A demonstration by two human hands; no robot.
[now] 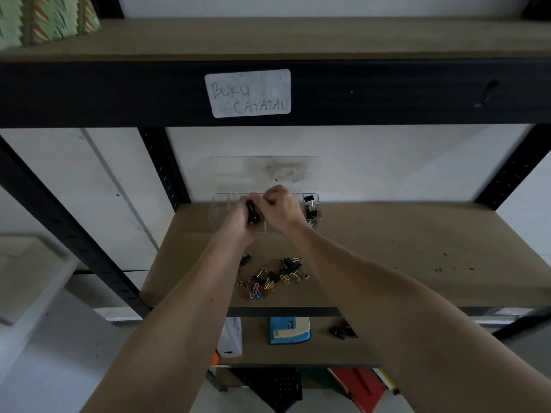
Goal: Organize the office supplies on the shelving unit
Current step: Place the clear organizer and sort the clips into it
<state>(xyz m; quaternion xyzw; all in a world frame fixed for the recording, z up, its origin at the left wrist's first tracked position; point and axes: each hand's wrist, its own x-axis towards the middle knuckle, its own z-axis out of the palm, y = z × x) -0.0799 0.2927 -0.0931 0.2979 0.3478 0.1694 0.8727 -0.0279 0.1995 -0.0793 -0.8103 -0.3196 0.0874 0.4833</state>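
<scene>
Head view: over the clear divided organizer (313, 214) at the back of the shelf (402, 248), the left hand (238, 222) grips black binder clips (252, 214); the right hand (281, 208) is curled, its contents hidden. A fumbled transfer could scatter them onto the loose clip pile (269, 278) nearer the shelf's front edge.

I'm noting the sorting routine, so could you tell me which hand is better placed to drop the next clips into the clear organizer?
Probably the left hand: it already holds black binder clips right over the clear organizer. The right hand is curled beside it; whether it holds anything is unclear.
</scene>
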